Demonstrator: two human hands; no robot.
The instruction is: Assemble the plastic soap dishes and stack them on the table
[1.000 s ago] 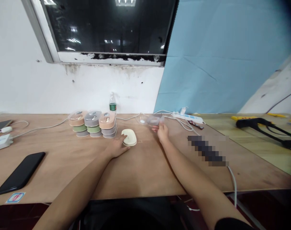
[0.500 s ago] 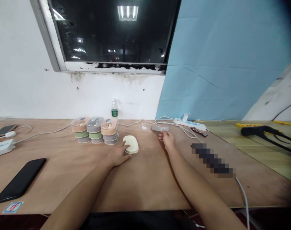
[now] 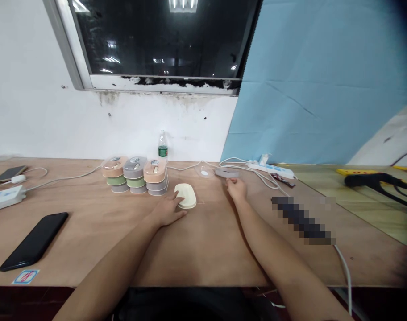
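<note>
My left hand (image 3: 168, 209) rests against a cream oval tray (image 3: 187, 196) on the table, its fingers spread. A fingertip lies on the tray's left edge, and the thumb stretches along the tabletop below it. Farther right, my right hand (image 3: 237, 189) has curled fingers at the near edge of a translucent grey plastic piece (image 3: 226, 172), which looks rounded and shallow. The fingertips are partly hidden. Just left of that piece lies a clear plastic lid (image 3: 205, 170) with a white round spot. Left of the tray stand three stacks of oval boxes (image 3: 135, 171) in peach, grey and green with clear tops.
A plastic bottle (image 3: 162, 145) with a green label stands by the wall. White power strips (image 3: 272, 169) and cables run along the back. A black phone (image 3: 34, 240) lies at left. A blurred-out dark object (image 3: 302, 220) lies right of my right arm.
The view has tilted down slightly, so everything sits a little higher and farther right. My right fingers have drawn closer together at the grey piece. The left hand stays at the tray.
</note>
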